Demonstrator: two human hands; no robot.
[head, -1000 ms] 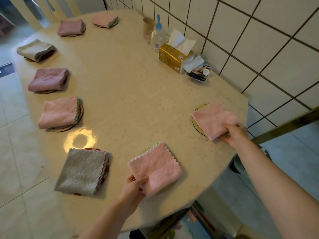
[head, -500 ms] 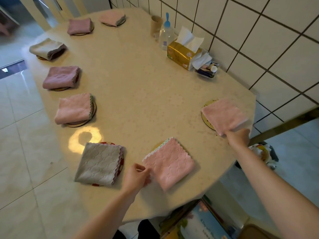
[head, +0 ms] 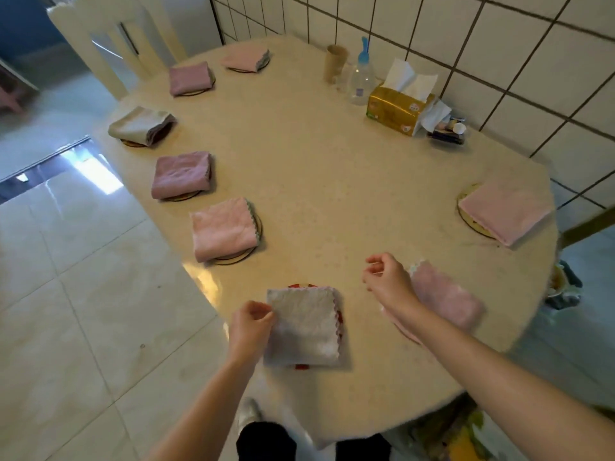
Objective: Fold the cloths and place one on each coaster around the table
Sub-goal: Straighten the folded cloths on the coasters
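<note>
Folded cloths lie on round coasters around the beige table (head: pixel 332 181). Nearest me a grey cloth (head: pixel 304 326) covers a red coaster (head: pixel 338 317); my left hand (head: pixel 250 322) pinches its left edge. To its right lies a pink cloth (head: pixel 446 294), partly behind my right hand (head: pixel 387 279), which hovers beside it with fingers loosely curled and holds nothing. Another pink cloth (head: pixel 504 211) rests on a gold coaster (head: pixel 466 197) at the right edge. Along the left side sit a pink cloth (head: pixel 223 227), a mauve cloth (head: pixel 181 174), a grey cloth (head: pixel 139 126), and two more pink ones at the far end.
By the tiled wall stand a gold tissue box (head: pixel 397 109), a clear bottle with a blue top (head: pixel 361 78), a brown cup (head: pixel 336 61) and a small tray of items (head: pixel 449 129). A white chair (head: pixel 109 38) stands at the table's far end. Tiled floor lies to the left.
My left hand left the near pink cloth and took the grey cloth's left edge. My right hand let go of the far-right pink cloth and came in beside the near pink one.
</note>
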